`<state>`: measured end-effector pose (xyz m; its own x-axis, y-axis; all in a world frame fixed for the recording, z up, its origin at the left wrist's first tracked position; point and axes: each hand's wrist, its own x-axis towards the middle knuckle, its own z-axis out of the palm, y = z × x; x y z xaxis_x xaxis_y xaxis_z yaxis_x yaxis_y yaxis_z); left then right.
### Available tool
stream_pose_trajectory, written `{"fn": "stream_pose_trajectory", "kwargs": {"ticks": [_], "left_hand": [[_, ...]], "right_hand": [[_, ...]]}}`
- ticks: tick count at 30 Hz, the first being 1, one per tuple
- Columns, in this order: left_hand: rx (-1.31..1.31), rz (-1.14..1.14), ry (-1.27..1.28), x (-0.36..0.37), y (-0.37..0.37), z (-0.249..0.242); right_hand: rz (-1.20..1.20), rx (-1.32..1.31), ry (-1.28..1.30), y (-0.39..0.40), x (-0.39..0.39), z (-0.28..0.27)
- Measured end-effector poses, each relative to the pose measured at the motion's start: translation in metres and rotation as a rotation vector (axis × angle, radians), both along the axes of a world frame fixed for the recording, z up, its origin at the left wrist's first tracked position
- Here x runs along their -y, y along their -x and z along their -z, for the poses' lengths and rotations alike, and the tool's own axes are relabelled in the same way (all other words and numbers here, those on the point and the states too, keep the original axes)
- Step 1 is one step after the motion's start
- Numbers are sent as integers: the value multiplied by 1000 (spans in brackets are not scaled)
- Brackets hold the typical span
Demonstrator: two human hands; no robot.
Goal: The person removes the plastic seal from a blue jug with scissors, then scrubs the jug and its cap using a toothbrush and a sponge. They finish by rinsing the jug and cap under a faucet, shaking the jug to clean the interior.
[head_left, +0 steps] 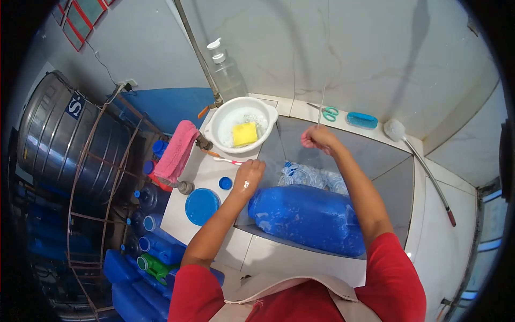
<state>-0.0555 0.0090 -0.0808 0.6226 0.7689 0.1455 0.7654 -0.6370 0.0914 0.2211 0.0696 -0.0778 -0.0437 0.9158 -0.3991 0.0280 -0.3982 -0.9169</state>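
My right hand [320,138] is curled closed over the tiled sink, and a thin pale wire-like strand [322,102] rises from its fingers. At the sink's left edge is my left hand [250,174], wet, its fingers bent together; I cannot tell what is in them. A red-and-white toothbrush [228,160] ends right beside it on the ledge. Below both hands a large blue water jug [308,217] lies on its side in the sink, with suds on it. Behind the jug sits a bundle of clear plastic [306,174] with blue bits.
A white basin [213,131] holds suds and a yellow sponge [244,134]. Nearby are a pump bottle [228,75], blue lid [203,207], small blue cap [225,183] and pink towel [177,150]. Scissors [330,113], a blue brush [362,120] and a long-handled brush [394,130] line the back and right.
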Motion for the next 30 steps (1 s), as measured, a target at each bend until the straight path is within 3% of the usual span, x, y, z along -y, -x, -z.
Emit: {"fn": "stream_pose_trajectory", "kwargs": {"ticks": [2, 4, 5, 6, 7, 9, 10, 12, 14, 16, 18, 20, 22, 24, 25, 26, 28, 30], "left_hand": [[299, 227, -124, 14, -22, 1], [283, 302, 177, 38, -61, -34], [284, 305, 175, 46, -72, -42], [339, 391, -93, 52, -81, -48], [388, 473, -362, 55, -83, -54], [484, 442, -401, 49, -79, -69], [580, 408, -433, 45, -78, -73], [639, 339, -411, 41, -81, -70], [691, 282, -387, 43, -84, -60], [653, 282, -186, 51, -86, -45], [622, 289, -43, 55, -85, -34], [590, 295, 104, 50, -80, -20], [707, 89, -2, 46, -61, -5], [795, -149, 263, 33, -50, -13], [881, -186, 388, 17, -49, -13], [964, -223, 518, 0, -56, -12], [1315, -167, 820, -16, -85, -37], [1542, -72, 1137, -45, -120, -37]], "right_hand": [[-102, -119, 78, 17, 11, -17], [-214, -99, 109, 41, 19, -40], [-504, -2, 189, 52, 21, -52], [-792, 98, 267, 57, 22, -60], [-788, 98, 263, 57, 25, -70], [-740, 276, -88, 54, 26, -85], [-739, 280, -88, 54, 20, -93], [-595, 624, -343, 60, 0, -109], [-410, 1341, -789, 82, -23, -90], [-371, 1562, -652, 118, -35, -87], [-590, 1567, -382, 147, -42, -96], [-601, 1459, -468, 146, -37, -104], [-571, 1326, -574, 131, -28, -107], [-439, 1230, -621, 73, -18, -109], [-440, 1325, -489, 45, -5, -122], [-438, 1152, -243, 19, 13, -138], [-291, 652, -219, -30, 61, -134], [-255, 565, -211, -65, 116, -117]]}}
